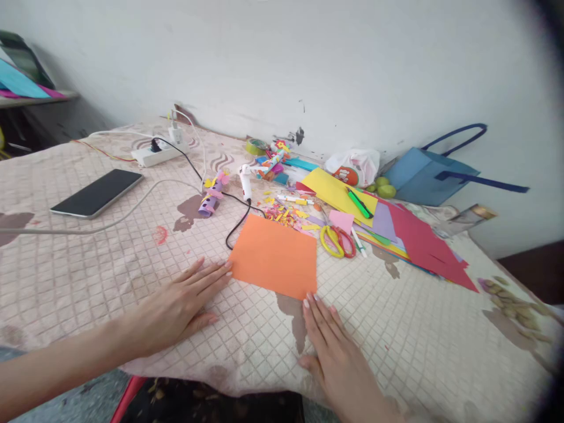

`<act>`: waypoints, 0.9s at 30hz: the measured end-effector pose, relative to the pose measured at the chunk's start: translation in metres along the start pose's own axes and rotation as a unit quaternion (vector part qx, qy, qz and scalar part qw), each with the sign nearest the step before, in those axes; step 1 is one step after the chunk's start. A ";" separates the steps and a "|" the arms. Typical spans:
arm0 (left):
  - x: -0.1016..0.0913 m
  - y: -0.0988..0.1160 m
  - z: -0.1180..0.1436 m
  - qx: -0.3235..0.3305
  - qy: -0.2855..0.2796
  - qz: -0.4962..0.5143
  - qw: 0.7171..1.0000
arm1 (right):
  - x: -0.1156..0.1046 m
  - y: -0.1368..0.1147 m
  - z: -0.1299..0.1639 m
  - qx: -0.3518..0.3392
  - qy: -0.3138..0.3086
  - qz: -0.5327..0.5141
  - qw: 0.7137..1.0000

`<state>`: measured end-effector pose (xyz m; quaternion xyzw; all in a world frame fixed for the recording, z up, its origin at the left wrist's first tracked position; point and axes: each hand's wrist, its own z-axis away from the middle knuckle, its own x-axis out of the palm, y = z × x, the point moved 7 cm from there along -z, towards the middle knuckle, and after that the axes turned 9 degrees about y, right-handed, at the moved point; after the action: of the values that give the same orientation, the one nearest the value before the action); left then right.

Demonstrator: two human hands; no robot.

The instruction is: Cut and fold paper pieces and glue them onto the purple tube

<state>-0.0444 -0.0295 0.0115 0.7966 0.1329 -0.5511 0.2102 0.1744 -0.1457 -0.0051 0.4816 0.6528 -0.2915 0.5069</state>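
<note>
An orange sheet of paper (275, 255) lies flat on the cloth-covered table in front of me. My left hand (185, 302) rests on the cloth with its fingers stretched out, their tips touching the sheet's left edge. At the near right corner, the fingertips of my right hand (332, 343) touch the paper, the fingers extended and lying flat. Neither hand holds anything. Just beyond the sheet are a white glue gun (245, 183) with a black cord and a pair of scissors (338, 241) with yellow and red handles.
Paper scraps (286, 216) lie behind the sheet. To the right are coloured papers (423, 241) with a green cutter (359, 203) on top, and a blue bag (429, 173). A decorated purple paper roll (210, 200), a phone (99, 192) and a power strip (154, 154) are on the left.
</note>
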 end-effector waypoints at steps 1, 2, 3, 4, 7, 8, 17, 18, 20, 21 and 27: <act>0.000 -0.001 0.001 -0.003 -0.002 -0.005 1.000 | 0.000 0.004 0.007 0.006 0.004 0.000 1.000; 0.001 -0.002 0.002 -0.008 -0.005 -0.009 1.000 | -0.001 0.008 0.013 0.013 0.006 -0.004 1.000; 0.001 -0.004 0.004 -0.013 -0.008 -0.011 1.000 | -0.001 0.012 0.019 0.019 0.007 -0.016 1.000; 0.001 -0.005 0.005 -0.016 -0.012 -0.013 1.000 | -0.003 0.017 0.023 0.029 0.006 -0.034 0.999; 0.000 -0.006 0.008 -0.022 -0.022 -0.016 0.999 | -0.008 0.036 0.030 0.104 0.003 -0.105 0.989; -0.001 -0.006 0.009 -0.023 -0.020 -0.018 0.999 | -0.010 0.044 0.031 0.136 0.009 -0.126 0.983; -0.001 0.043 -0.029 0.053 -0.021 0.044 0.997 | -0.011 0.030 -0.022 0.100 0.013 -0.160 0.982; 0.004 0.051 -0.037 0.062 -0.037 0.048 0.996 | -0.008 0.022 -0.030 0.073 0.002 -0.155 0.985; 0.012 0.062 -0.050 0.074 -0.044 0.064 0.994 | 0.001 0.010 -0.043 0.031 -0.021 -0.145 0.989; 0.016 0.065 -0.055 0.071 -0.051 0.068 0.994 | 0.005 0.007 -0.048 0.016 -0.030 -0.139 0.990; 0.027 0.048 -0.050 0.043 -0.067 0.049 0.996 | 0.017 0.011 -0.049 -0.007 -0.046 -0.113 0.992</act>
<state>0.0279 -0.0475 0.0108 0.7720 0.0553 -0.5971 0.2110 0.1656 -0.0928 -0.0044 0.3868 0.6811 -0.3642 0.5039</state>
